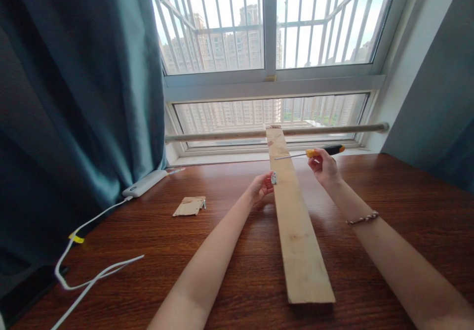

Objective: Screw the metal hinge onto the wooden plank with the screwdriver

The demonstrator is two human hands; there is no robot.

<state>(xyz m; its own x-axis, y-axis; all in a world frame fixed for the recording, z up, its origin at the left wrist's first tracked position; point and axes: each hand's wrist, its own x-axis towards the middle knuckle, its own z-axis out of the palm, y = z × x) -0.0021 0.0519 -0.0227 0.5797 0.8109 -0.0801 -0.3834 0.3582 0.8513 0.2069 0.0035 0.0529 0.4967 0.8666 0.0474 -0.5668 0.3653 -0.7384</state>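
Both hands reached forward: the left hand pinched a small metal bracket against the plank, the right hand gripped a screwdriver.

Wooden table: plank, cardboard scrap, power strip, cable.

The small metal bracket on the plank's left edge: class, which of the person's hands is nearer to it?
Left. The left hand touches the bracket at the plank edge; the right hand, holding the screwdriver, is across the plank.

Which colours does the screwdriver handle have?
Yellow and black screwdriver handle, in the right hand; head view.
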